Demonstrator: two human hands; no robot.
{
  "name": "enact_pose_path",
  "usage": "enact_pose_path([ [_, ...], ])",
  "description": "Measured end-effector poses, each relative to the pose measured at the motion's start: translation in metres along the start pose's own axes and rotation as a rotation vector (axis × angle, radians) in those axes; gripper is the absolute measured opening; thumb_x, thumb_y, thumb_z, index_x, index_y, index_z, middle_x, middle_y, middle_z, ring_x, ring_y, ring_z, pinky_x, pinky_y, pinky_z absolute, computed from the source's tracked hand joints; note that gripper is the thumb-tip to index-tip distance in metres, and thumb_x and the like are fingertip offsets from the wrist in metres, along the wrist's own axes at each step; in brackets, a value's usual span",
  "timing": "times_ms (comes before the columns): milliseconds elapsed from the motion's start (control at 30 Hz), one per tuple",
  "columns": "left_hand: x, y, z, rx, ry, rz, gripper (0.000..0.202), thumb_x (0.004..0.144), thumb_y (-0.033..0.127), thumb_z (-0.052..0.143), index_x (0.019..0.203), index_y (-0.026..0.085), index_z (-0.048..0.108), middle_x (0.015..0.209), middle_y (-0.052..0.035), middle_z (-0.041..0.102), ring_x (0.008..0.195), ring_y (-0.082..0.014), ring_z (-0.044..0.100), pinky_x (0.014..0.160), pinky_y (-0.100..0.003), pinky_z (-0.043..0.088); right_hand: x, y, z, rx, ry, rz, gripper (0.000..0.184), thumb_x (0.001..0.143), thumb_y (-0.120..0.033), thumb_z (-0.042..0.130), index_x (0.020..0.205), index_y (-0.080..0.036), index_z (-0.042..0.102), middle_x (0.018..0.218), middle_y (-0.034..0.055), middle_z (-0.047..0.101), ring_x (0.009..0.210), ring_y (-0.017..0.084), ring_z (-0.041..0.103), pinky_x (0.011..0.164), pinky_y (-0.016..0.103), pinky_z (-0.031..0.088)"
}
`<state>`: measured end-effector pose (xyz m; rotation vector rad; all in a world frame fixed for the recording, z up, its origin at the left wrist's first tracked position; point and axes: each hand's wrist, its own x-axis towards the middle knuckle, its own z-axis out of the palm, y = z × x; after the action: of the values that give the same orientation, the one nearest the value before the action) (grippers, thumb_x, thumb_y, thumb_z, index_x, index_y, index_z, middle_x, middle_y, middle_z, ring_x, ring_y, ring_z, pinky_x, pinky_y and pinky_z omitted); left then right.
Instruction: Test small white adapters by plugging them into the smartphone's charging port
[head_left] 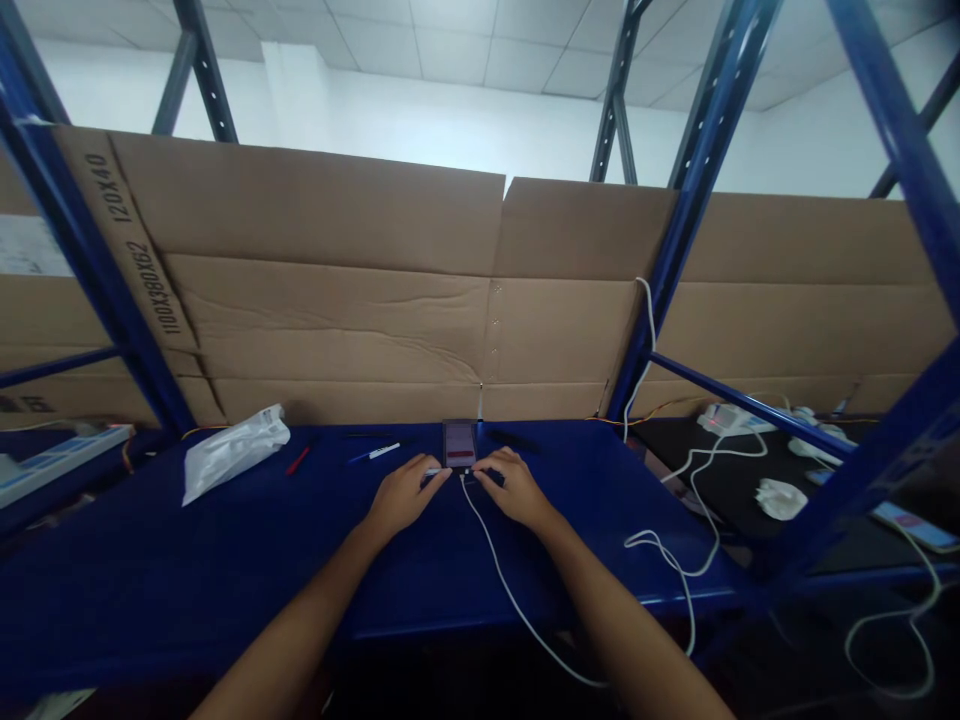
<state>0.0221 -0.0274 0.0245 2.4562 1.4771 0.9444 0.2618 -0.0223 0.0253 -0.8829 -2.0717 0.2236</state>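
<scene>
A dark phone (459,444) lies on the blue shelf top (225,560), its screen lit with a red band. A white cable (510,590) runs from its near end toward me. My left hand (403,494) rests knuckles up at the phone's near left corner, fingers curled and pinched at the cable plug. My right hand (511,487) sits at the near right corner, fingers bent and touching the phone's edge and the cable.
A white plastic bag (231,452), a red pen (298,460) and a blue-and-white pen (377,452) lie left of the phone. Cardboard sheets (337,290) wall the back. Blue rack posts (675,230) stand right, with white cables, chargers and another phone (919,527) beyond.
</scene>
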Motion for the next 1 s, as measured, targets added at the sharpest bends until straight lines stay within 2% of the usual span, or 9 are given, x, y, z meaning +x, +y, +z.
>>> enact_pose_path([
  [467,-0.002,0.004,-0.002,-0.039,-0.042,0.028,0.037,0.102,0.051,0.04,0.094,0.024,0.065,0.089,-0.0013,0.065,0.076,-0.0173,0.061,0.072,-0.028,0.046,-0.002,0.002,0.003,0.027,-0.019,0.013,0.012,0.093,-0.023,0.062,0.099,-0.025,0.073,0.095,0.0047,0.076,0.092,0.022,0.064,0.089,0.039,0.048],
  [800,-0.003,0.001,-0.001,-0.08,-0.082,0.049,0.032,0.102,0.048,0.041,0.105,0.026,0.064,0.101,-0.0017,0.068,0.092,-0.0196,0.066,0.081,-0.028,0.048,-0.003,0.002,0.003,0.072,-0.055,0.034,0.019,0.096,-0.023,0.06,0.11,-0.026,0.072,0.109,0.0048,0.076,0.101,0.022,0.068,0.094,0.039,0.05],
  [933,-0.001,-0.004,0.0,-0.141,-0.09,0.044,0.034,0.105,0.044,0.035,0.112,0.026,0.063,0.109,-0.0031,0.068,0.1,-0.0207,0.065,0.091,-0.031,0.048,-0.002,0.018,-0.007,0.008,-0.024,0.076,0.019,0.095,-0.025,0.062,0.11,-0.027,0.072,0.11,0.0045,0.075,0.105,0.023,0.064,0.097,0.041,0.046],
  [1000,0.0,-0.008,0.001,-0.171,-0.075,0.032,0.037,0.106,0.042,0.031,0.113,0.025,0.063,0.111,-0.0042,0.068,0.103,-0.0212,0.064,0.095,-0.033,0.046,-0.004,0.032,-0.017,-0.107,0.057,0.186,0.019,0.093,-0.022,0.063,0.109,-0.027,0.072,0.109,0.0058,0.074,0.106,0.025,0.061,0.097,0.043,0.044],
])
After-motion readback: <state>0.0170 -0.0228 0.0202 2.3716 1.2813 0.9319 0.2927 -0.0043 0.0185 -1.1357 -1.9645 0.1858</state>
